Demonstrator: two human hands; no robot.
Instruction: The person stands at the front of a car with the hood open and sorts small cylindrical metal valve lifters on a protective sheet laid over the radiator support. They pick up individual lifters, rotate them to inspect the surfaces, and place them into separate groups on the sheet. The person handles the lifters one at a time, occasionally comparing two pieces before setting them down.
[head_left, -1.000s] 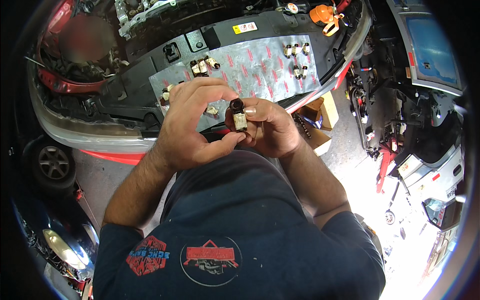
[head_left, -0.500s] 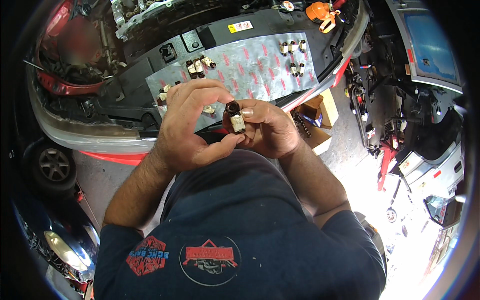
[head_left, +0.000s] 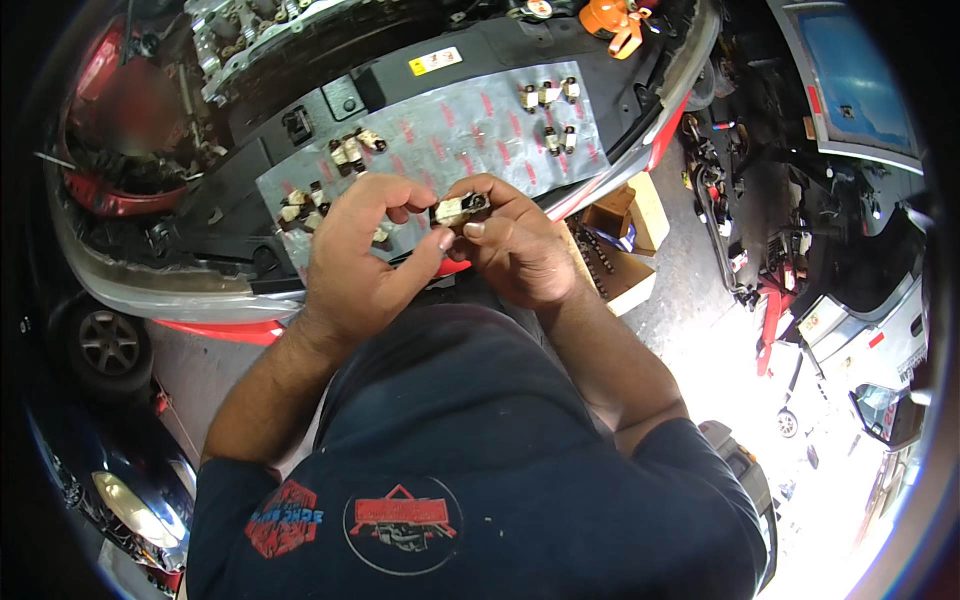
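Between my hands is a small engine part [head_left: 455,211], dark metal at its ends with a cream wrapping round its middle, lying nearly level. My right hand [head_left: 520,250] pinches its right end between thumb and fingers. My left hand [head_left: 365,245] curls round the other end, thumb below and fingertips above, seemingly touching it. Beyond the hands, a grey plastic sheet with red print [head_left: 440,130] carries similar wrapped parts: a group at the right [head_left: 550,110], a cluster at the upper left [head_left: 352,152], and others [head_left: 305,205] partly hidden behind my left hand.
The sheet lies over a black panel [head_left: 225,200] at the front of a car with a red and silver bumper [head_left: 190,290]. An exposed engine [head_left: 245,45] is at the back left, an orange object [head_left: 610,20] at the back right. An open cardboard box [head_left: 635,285] stands beside the bumper.
The engine part has turned from upright to nearly level and moved slightly up and left. My left thumb and fingers have shifted round it. The view has shifted a little.
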